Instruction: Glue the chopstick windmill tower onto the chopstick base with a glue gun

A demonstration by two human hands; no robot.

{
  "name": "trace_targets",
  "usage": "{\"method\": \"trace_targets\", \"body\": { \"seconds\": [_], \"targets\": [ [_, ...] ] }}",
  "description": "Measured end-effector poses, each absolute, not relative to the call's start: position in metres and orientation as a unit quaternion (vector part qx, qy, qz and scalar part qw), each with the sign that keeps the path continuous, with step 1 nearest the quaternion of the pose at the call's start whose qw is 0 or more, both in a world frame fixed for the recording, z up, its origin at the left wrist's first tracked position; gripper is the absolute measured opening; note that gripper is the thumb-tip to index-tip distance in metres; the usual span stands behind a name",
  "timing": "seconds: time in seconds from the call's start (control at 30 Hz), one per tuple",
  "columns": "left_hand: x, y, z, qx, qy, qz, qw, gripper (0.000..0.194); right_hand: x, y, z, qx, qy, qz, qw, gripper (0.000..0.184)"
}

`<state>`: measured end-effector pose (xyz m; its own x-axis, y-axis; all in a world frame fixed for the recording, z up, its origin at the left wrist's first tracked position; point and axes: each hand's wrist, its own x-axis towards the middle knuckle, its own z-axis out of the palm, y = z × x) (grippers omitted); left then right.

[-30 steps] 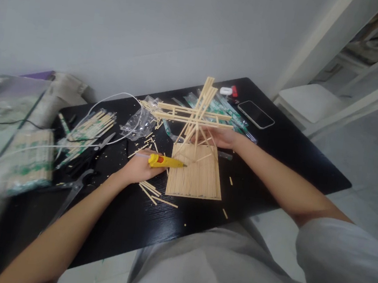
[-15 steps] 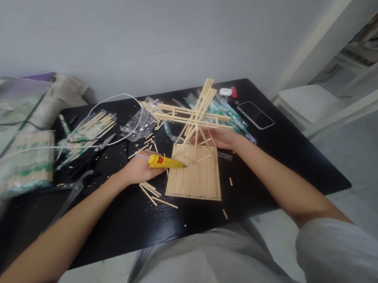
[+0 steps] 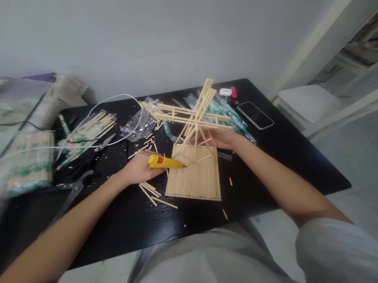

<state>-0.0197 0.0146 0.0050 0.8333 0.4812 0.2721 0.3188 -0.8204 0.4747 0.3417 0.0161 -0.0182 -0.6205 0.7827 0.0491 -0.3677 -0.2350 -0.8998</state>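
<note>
My left hand (image 3: 140,168) is wrapped round a yellow hot glue gun (image 3: 165,162), whose nozzle points right over a flat base of thin wooden sticks (image 3: 196,179). From the far part of that base rises a stick framework with crossed blades (image 3: 197,115), much like a windmill. Behind it, my right hand (image 3: 222,138) reaches in from the right at the framework's lower part. Its fingertips are partly hidden by the sticks, so what they grip cannot be made out.
Several short cut sticks (image 3: 150,192) lie left of the base. Scissors (image 3: 100,146), pliers (image 3: 76,185) and wrapped chopsticks (image 3: 89,134) are further left, with a white cable (image 3: 125,96) looping across. A phone (image 3: 256,115) and green-white wrappers (image 3: 236,115) lie at the back right of the black table (image 3: 297,159).
</note>
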Motion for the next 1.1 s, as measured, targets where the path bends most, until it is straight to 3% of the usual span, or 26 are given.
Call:
{"method": "trace_targets", "body": {
  "seconds": [1.1],
  "targets": [
    [-0.0184,0.0136,0.008,0.934,0.217,0.185,0.217,0.015,0.3425,0.0162,-0.0193,-0.221,-0.478,0.763,0.376,0.055]
  ]
}}
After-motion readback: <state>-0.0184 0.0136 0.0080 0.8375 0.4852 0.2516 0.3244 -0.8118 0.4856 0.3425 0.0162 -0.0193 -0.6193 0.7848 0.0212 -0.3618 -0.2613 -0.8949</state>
